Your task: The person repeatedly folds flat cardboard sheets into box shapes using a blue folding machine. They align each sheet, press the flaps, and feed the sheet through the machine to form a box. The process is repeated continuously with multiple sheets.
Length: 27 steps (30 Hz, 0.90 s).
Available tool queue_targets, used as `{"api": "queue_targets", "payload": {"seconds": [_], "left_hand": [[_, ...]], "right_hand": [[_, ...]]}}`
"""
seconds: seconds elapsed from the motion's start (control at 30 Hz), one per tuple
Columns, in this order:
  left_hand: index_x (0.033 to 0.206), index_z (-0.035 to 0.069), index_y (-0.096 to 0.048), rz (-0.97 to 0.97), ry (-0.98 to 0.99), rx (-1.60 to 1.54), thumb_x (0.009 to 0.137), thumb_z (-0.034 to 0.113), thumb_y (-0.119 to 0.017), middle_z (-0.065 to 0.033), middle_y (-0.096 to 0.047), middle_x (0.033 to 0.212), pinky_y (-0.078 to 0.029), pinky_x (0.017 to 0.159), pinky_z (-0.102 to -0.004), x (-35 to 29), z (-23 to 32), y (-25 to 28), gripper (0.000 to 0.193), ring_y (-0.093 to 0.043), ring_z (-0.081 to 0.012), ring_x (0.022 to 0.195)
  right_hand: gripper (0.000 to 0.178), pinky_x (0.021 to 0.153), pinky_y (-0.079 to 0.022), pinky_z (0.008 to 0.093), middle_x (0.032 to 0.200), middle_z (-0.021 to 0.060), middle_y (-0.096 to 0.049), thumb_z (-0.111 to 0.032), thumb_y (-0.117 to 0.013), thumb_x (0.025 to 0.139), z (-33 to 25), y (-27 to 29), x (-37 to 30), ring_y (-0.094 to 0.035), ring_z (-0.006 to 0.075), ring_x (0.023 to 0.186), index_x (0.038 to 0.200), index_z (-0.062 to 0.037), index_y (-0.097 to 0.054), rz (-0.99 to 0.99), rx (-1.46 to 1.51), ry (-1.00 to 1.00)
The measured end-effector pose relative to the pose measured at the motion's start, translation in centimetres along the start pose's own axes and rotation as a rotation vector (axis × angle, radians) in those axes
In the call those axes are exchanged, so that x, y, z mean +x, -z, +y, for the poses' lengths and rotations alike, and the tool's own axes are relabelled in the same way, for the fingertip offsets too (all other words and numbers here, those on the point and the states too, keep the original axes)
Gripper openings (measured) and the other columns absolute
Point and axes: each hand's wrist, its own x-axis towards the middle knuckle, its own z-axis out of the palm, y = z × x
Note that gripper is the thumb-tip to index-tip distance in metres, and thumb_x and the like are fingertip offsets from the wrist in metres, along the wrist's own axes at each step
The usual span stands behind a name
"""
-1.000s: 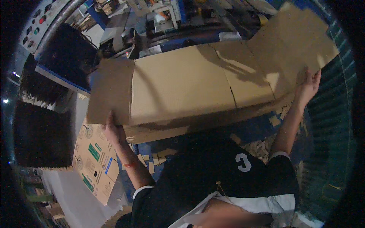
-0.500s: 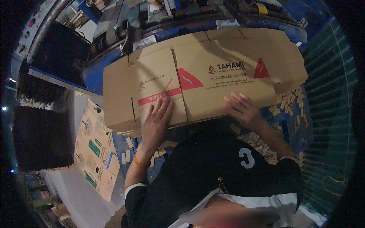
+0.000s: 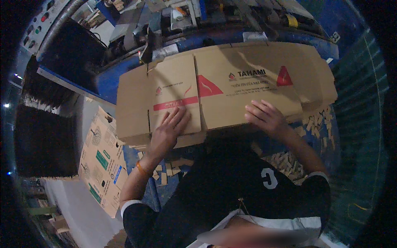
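Note:
In front of me lies a stack of flattened cardboard boxes (image 3: 231,108), brown with red and black print on the top one. My left hand (image 3: 173,124) rests on the left panel of the top sheet near its close edge, fingers stretched out over the red band. Flat on the wider right panel is my right hand (image 3: 264,116), its fingers extended below the black print. Both palms touch the cardboard and neither hand grips it. Slots split the sheet into panels, and the lower sheets are mostly hidden beneath the top one.
Beyond the stack runs a blue machine (image 3: 165,53) with rollers and belts. A control panel with buttons (image 3: 38,30) is at the far left. Another printed cardboard sheet (image 3: 103,161) leans at the left. Cardboard scraps (image 3: 285,165) litter the blue surface. A green corrugated shutter (image 3: 355,124) stands right.
The view has shifted a little, so the stack appears slightly lower and to the right. Both hands stay on the top sheet in nearly the same spots. My left elbow has moved outward.

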Motion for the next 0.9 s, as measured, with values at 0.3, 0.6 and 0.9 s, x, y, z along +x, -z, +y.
{"api": "queue_targets", "payload": {"seconds": [0.3, 0.6, 0.9], "left_hand": [[0.137, 0.011, -0.041, 0.386, 0.06, -0.167, 0.079, 0.007, -0.057, -0.0126, -0.04, 0.141, -0.03, 0.107, -0.0473, 10.3, -10.1, -0.4, 0.06, -0.035, -0.0338, 0.132], [0.14, -0.006, -0.023, 0.823, 0.253, 0.109, 0.08, 0.02, -0.067, -0.0266, -0.031, 0.142, -0.023, 0.109, -0.0493, 15.5, -9.5, 1.7, 0.079, -0.026, -0.0402, 0.134], [0.142, -0.007, -0.016, 0.995, 1.399, 0.139, 0.084, 0.046, -0.056, -0.0363, -0.029, 0.137, -0.04, 0.091, -0.0516, -10.0, -13.7, -9.0, 0.088, -0.04, -0.0468, 0.122]], "right_hand": [[0.032, 0.1, -0.04, 0.0421, 0.128, 0.0085, -0.055, -0.015, -0.052, 0.087, 12.1, -6.2, 9.3, -0.052, 0.0257, 0.119, 0.118, -0.0112, -0.06, 0.026, 0.087, -0.049], [0.046, 0.105, -0.034, 0.0388, 0.145, 0.0159, -0.033, -0.028, -0.055, 0.088, 14.3, -10.5, 16.5, -0.036, 0.0304, 0.131, 0.13, -0.0099, -0.05, -0.065, -0.332, -0.593], [0.047, 0.095, -0.039, 0.0518, 0.115, 0.025, -0.059, -0.038, -0.06, 0.082, 14.7, -1.2, -13.0, -0.053, 0.0402, 0.111, 0.113, -0.0025, -0.061, 0.123, -0.661, -1.337]]}}
